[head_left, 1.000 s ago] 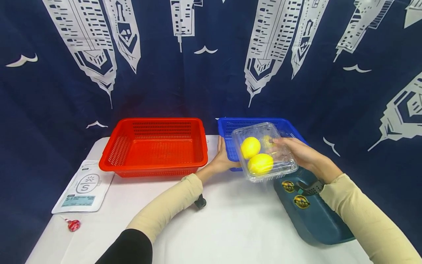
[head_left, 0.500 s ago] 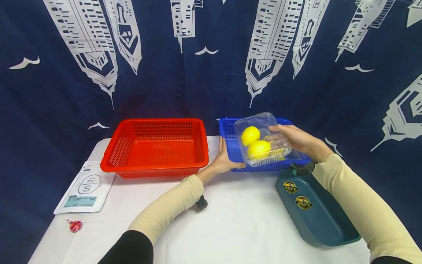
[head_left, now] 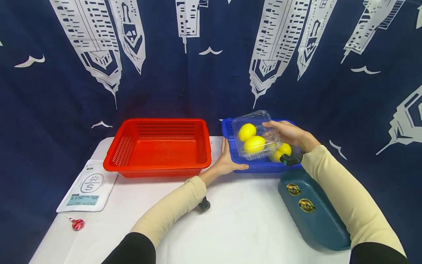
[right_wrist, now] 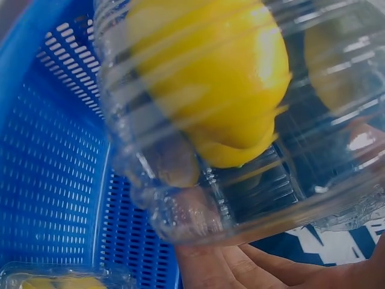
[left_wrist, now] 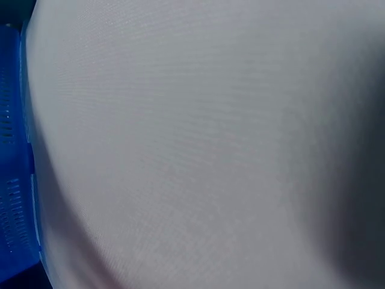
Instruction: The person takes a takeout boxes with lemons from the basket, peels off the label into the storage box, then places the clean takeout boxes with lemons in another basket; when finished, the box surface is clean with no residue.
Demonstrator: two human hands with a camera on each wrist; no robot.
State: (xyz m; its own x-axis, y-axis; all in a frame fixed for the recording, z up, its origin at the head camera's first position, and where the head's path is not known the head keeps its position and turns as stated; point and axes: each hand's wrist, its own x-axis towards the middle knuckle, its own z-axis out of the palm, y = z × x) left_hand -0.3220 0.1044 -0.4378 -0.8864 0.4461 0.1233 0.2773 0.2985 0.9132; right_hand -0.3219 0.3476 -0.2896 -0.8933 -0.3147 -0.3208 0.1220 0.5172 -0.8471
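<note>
My right hand (head_left: pixel 291 135) grips a clear plastic clamshell box (head_left: pixel 252 121) by its right side, thumb on top and fingers beneath. Two lemons (head_left: pixel 254 144) show inside the box, which is held tilted above the blue basket (head_left: pixel 263 168). In the right wrist view a lemon (right_wrist: pixel 210 72) shows large through the ribbed plastic, with my fingers (right_wrist: pixel 207 268) under the box. More yellow fruit (head_left: pixel 284 149) lies lower in the basket, in another clear box (right_wrist: pixel 66 278). My left hand (head_left: pixel 226 161) rests against the basket's left front corner, fingers straight and thumb along the front.
A red basket (head_left: pixel 158 170) stands left of the blue one. At front right lies a dark teal tray (head_left: pixel 316 216) with two stickers, under my right forearm. A white pouch (head_left: pixel 87 187) and a red-wrapped lollipop (head_left: pixel 77 224) are on the table's left side.
My right hand has carried the clear box of lemons back and slightly left over the blue basket. Yellow fruit lower in the basket has come into sight. The left hand stays at the basket's corner.
</note>
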